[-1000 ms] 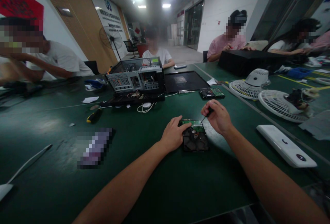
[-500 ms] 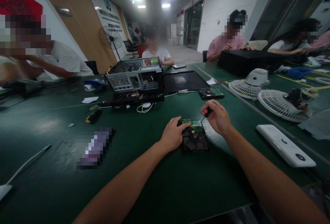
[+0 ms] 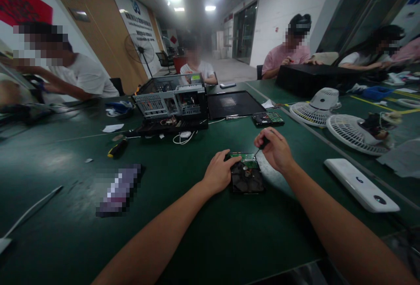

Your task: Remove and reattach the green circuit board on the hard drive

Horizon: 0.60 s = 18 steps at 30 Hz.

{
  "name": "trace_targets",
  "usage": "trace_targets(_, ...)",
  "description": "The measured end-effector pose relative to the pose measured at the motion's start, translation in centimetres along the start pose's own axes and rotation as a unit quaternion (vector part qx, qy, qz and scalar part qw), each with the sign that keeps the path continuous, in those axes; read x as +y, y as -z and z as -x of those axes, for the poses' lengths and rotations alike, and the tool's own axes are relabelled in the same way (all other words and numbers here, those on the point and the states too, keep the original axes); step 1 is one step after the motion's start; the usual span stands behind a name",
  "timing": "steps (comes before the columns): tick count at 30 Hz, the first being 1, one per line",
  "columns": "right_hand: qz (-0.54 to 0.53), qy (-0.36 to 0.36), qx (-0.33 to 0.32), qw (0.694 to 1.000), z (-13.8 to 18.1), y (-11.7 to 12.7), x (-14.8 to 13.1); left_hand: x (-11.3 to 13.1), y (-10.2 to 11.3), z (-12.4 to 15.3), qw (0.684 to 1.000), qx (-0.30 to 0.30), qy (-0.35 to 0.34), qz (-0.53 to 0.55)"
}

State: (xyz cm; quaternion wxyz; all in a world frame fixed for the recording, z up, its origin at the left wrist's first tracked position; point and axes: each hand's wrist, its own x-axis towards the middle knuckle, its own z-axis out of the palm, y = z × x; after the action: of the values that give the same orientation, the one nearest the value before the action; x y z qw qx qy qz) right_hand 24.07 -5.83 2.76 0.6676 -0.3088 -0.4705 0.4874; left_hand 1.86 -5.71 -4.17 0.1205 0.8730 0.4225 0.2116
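A black hard drive with a green circuit board at its far end lies on the green table in front of me. My left hand rests on the drive's left edge and holds it down. My right hand grips a small screwdriver whose thin tip points down at the drive's far right corner.
An open computer case and its flat black side panel stand beyond the drive, with a second drive to the right. Fan parts and a white casing lie at right. A yellow-handled screwdriver lies left. Several people sit around the tables.
My hands and the drive have stayed nearly still. The person at far left has shifted a little, and the view has drifted slightly.
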Motion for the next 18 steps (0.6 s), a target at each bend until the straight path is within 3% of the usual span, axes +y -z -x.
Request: trace_targets(18, 0.014, 0.006, 0.034, 0.999, 0.01, -0.60, 0.50, -0.12, 0.15, -0.02, 0.999, 0.020, 0.003, 0.028)
